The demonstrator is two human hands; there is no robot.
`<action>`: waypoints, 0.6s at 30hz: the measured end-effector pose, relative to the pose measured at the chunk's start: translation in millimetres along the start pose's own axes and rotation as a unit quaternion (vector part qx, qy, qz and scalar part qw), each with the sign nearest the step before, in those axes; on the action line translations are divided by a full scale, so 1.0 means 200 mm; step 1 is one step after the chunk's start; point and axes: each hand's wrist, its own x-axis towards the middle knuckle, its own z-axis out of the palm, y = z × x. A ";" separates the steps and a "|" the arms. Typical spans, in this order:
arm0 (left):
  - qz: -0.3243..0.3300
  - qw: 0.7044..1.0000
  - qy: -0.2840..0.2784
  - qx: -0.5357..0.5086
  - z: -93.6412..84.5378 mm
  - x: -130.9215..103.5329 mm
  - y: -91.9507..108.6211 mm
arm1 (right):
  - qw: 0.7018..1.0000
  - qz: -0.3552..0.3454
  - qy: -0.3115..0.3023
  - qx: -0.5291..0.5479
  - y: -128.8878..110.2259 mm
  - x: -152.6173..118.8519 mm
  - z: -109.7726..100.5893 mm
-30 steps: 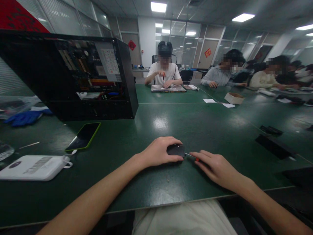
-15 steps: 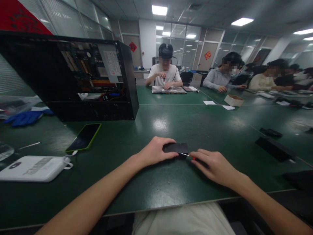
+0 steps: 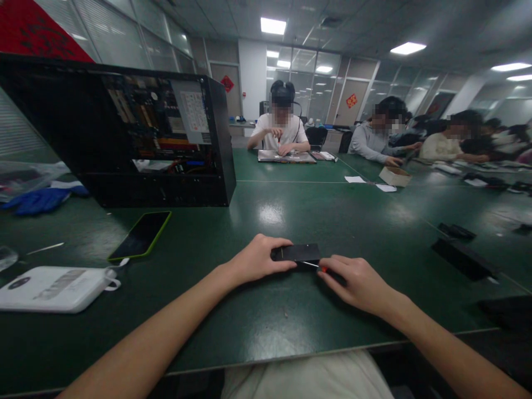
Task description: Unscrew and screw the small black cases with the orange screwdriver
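Note:
A small black rectangular box (image 3: 303, 252) is on the green table (image 3: 266, 310) in front of me. My left hand (image 3: 258, 257) grips its left end between thumb and fingers. Pinched in my right hand (image 3: 353, 279) is a thin screwdriver (image 3: 323, 269) with a red part at its handle. Its metal shaft points left and lies along the near side of the black box. Whether the tip touches the box is too small to tell.
An open computer case (image 3: 166, 127) stands at the left, with a phone (image 3: 141, 235), a white power bank (image 3: 62, 288) and blue gloves (image 3: 39, 200) near it. Black parts (image 3: 461, 259) lie right. Across the table a person (image 3: 281, 119) works.
Both hands have shifted slightly left, and more of the black box's top shows beside my left fingers. At the right, a person's hand has moved near the cardboard box.

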 end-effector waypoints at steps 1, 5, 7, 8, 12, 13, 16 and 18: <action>-0.001 1.000 0.003 0.001 0.01 0.00 0.00 | 1.000 0.001 0.007 0.009 0.01 0.00 0.01; 0.009 1.000 0.020 -0.001 0.03 0.00 -0.01 | 0.999 0.009 0.024 0.043 0.03 -0.02 0.02; 0.010 0.999 0.032 -0.004 0.04 0.00 -0.01 | 0.999 0.005 0.030 0.041 0.05 -0.03 0.00; 0.009 0.999 0.038 -0.005 0.04 0.00 -0.01 | 0.999 0.001 0.035 0.029 0.06 -0.04 -0.01; -0.002 0.999 0.040 -0.008 0.06 0.01 0.00 | 0.998 -0.015 0.055 -0.034 0.09 -0.07 -0.07; -0.006 0.999 0.040 -0.007 0.06 0.01 0.01 | 0.997 -0.018 0.053 -0.043 0.09 -0.08 -0.08; -0.013 0.999 0.042 -0.003 0.06 0.01 0.01 | 0.997 -0.024 0.037 -0.058 0.07 -0.08 -0.09; -0.016 0.999 0.040 0.000 0.06 0.01 0.02 | 0.997 -0.025 0.029 -0.068 0.05 -0.07 -0.08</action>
